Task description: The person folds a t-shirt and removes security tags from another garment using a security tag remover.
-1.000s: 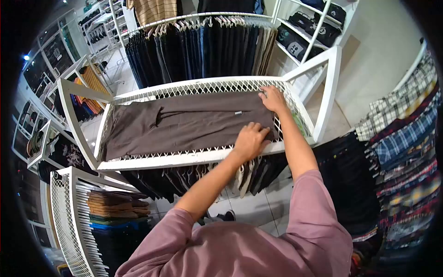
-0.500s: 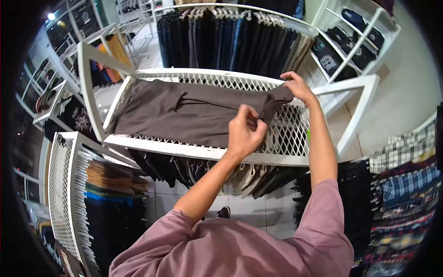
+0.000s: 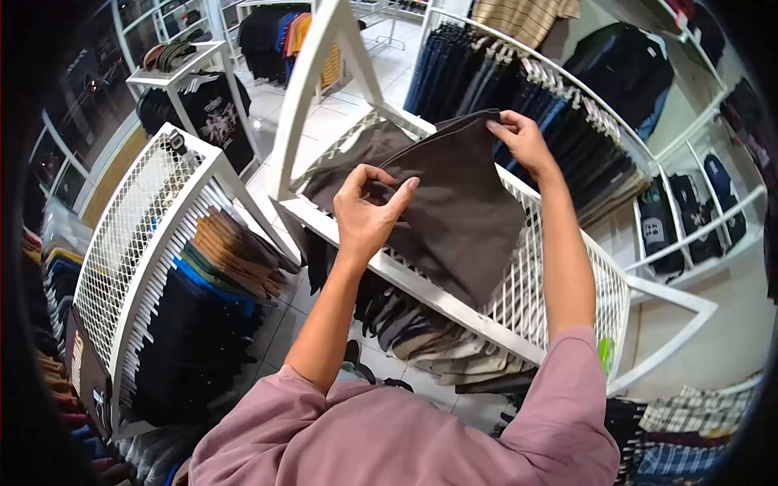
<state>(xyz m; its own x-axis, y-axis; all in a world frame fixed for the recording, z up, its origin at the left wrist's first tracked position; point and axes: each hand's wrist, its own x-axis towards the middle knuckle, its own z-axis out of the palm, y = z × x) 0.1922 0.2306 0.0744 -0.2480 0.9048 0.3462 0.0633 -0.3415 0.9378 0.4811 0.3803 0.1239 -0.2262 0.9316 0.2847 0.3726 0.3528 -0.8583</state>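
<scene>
A dark brown-grey garment, which looks like a pair of trousers (image 3: 462, 211), is partly lifted between my hands. Its raised part hangs as a broad flap over the white mesh rack top (image 3: 559, 283), while the rest lies flat toward the left end. My right hand (image 3: 527, 150) pinches the upper right corner between thumb and fingers. At the upper left edge of the flap is my left hand (image 3: 369, 211), its fingers curled at the cloth and its thumb raised; the exact grip is partly hidden.
Folded and hung trousers (image 3: 438, 324) are under the mesh top. To the left, a second mesh rack (image 3: 134, 235) bears hanging clothes. Dark jeans (image 3: 486, 81) hang on a rail beyond, with wall shelves (image 3: 689, 202) at right. The white rack frame (image 3: 296, 89) rises at its left end.
The garment lay stretched along the rack before; its right part is now lifted and folded toward the left. Both hands have risen with it, and the view has turned.
</scene>
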